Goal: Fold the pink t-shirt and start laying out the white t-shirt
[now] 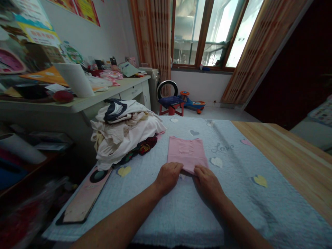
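Observation:
A pink folded garment (187, 150) lies as a flat, roughly square packet on a light blue cloth with heart patterns (160, 214). Its near edge is pinched at the left corner by my left hand (169, 175), with fingers closed over the fabric. Toward the right end of that same edge, my right hand (207, 178) grips the fabric too. Between the hands the near edge sags slightly. Whether it is a shirt or another kind of garment cannot be told from the fold.
Left of the garment sits a heap of crumpled clothes (127, 129). A flat pink board-like object with a dark round hole (86, 197) lies near the left edge. A cluttered desk (109, 92) stands beyond. Bare wood (282, 152) shows at right. A red stool (171, 110) is past the far edge.

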Demonstrator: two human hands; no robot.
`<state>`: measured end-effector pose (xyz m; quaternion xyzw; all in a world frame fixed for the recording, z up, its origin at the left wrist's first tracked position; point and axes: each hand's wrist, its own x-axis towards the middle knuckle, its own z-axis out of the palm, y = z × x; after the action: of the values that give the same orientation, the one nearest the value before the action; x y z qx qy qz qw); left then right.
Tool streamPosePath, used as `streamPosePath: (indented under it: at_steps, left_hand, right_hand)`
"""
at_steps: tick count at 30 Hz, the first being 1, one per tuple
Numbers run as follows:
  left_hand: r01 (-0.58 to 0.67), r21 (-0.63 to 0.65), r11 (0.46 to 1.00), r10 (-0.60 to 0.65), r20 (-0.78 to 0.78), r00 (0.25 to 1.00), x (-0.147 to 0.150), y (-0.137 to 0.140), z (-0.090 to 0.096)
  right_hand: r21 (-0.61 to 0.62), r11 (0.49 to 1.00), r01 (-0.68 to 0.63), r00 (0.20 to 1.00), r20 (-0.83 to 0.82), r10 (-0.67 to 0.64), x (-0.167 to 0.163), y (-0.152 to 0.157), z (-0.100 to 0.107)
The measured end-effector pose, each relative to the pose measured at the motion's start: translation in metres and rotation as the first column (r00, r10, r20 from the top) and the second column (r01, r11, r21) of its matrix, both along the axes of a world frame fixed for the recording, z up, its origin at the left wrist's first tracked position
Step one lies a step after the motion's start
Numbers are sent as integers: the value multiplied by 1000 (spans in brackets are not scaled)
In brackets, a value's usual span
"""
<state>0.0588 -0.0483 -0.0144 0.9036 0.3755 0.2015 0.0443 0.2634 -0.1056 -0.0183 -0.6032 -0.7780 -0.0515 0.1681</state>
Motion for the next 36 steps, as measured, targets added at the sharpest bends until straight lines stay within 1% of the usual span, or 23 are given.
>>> streamPosePath:
  at_steps: [5,9,12,16,19,23,25,29,36]
  left_hand:
    - [20,4,1000,-20,35,999,-2,1,-5]
    - [53,-8,999,-52,38,998,-7,1,-4]
    - [68,-21,997,-67,24,997,-12,0,0]
    - [26,-48,998,-28,-29,999,-18,1,7]
    - [-8,-55,998,6,-45,999,-22,5,8]
    - [-28,-53,998,29,7,1000,-27,12,6]
    - [-24,-53,998,25,23,999,-29,14,6]
    - [4,-57,998,-3,6,1000,-32,15,10]
    - [54,-73,996,-60,-79,995,-38,9,26]
  right_hand:
    - [78,997,-1,1000,24,0,10,0,-3]
    - [110,993,-36,999,22,33,17,-1,-1]
    - [78,997,-27,1000,17,26,23,-2,0]
    - [36,999,-1,1000,-4,1,36,0,-3]
    - [38,999,-19,997,-71,22,46,5,-10]
    - [34,997,-72,983,-168,77,57,14,-16]
    - [7,997,-76,980,-185,76,60,17,-14]
    - [-42,995,-90,979,-188,81,63,16,-3]
    - [-38,987,-158,966,-213,147,67,2,13]
